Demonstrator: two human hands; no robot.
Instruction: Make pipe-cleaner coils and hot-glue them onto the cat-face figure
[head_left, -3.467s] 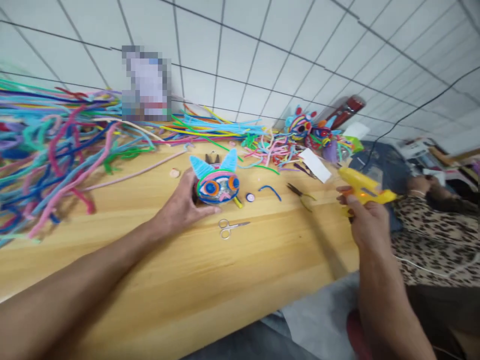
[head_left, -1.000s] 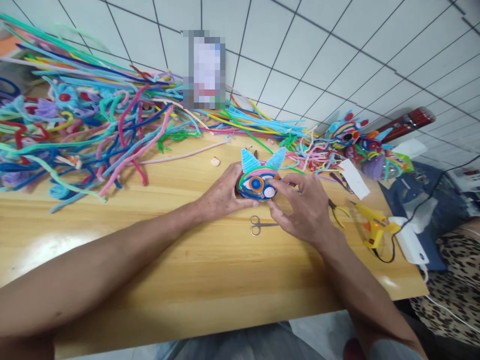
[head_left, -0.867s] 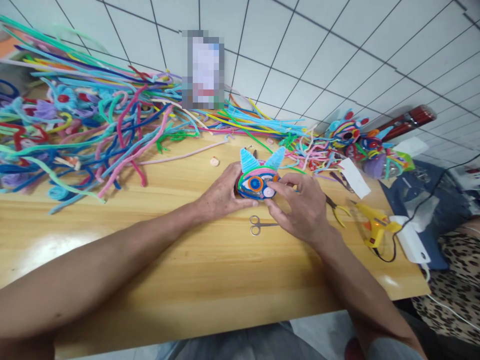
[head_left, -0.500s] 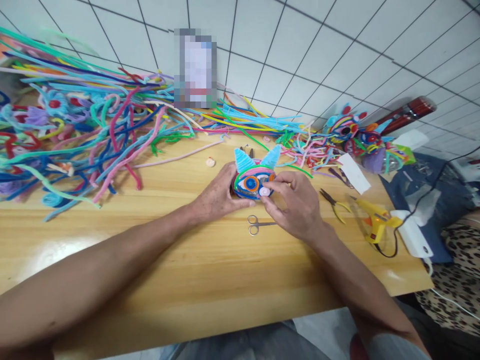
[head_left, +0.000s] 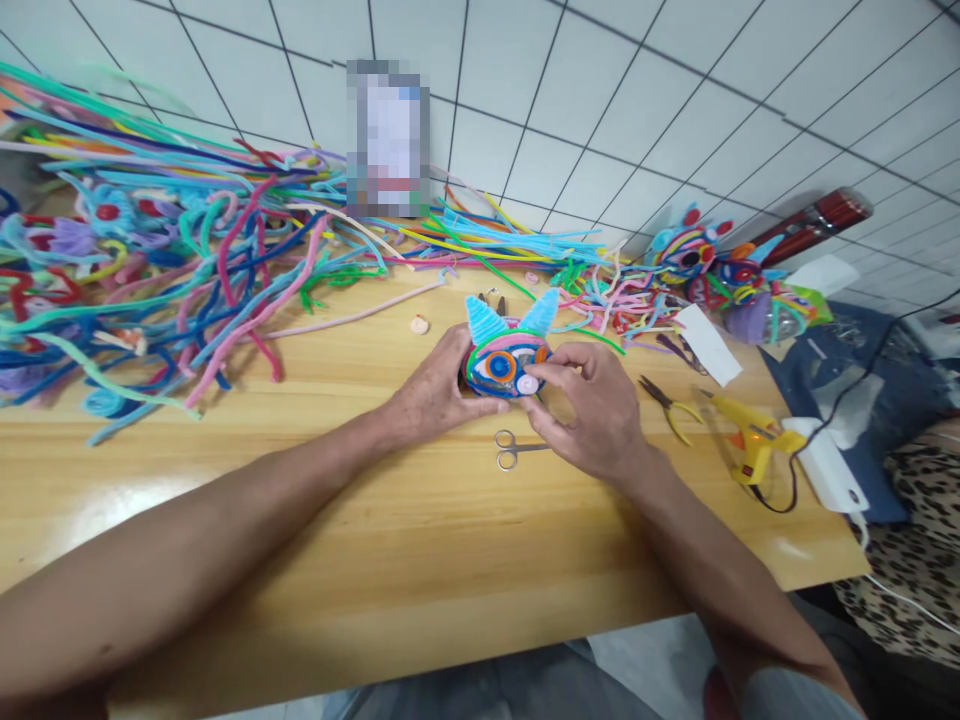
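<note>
A small animal head [head_left: 513,345] made of coiled pipe cleaners has two light-blue pointed ears, an orange-and-blue eye and a pale pink spiral [head_left: 528,384] low on its face. My left hand [head_left: 442,385] wraps round its left side, thumb along the lower edge. With thumb and fingertips bent, my right hand [head_left: 600,410] grips the head's right side close to the spiral, covering part of the face. Silver scissors [head_left: 508,450] lie just below on the table, their tips hidden under my right hand.
Yellow-handled pliers [head_left: 675,412], a yellow glue gun [head_left: 750,440] and a white power strip [head_left: 829,465] lie to the right. Heaped pipe cleaners [head_left: 187,260] cover the back left. Finished-looking pipe-cleaner figures [head_left: 690,255] stand at the back right. A blurred upright screen [head_left: 390,140] leans against the tiled wall.
</note>
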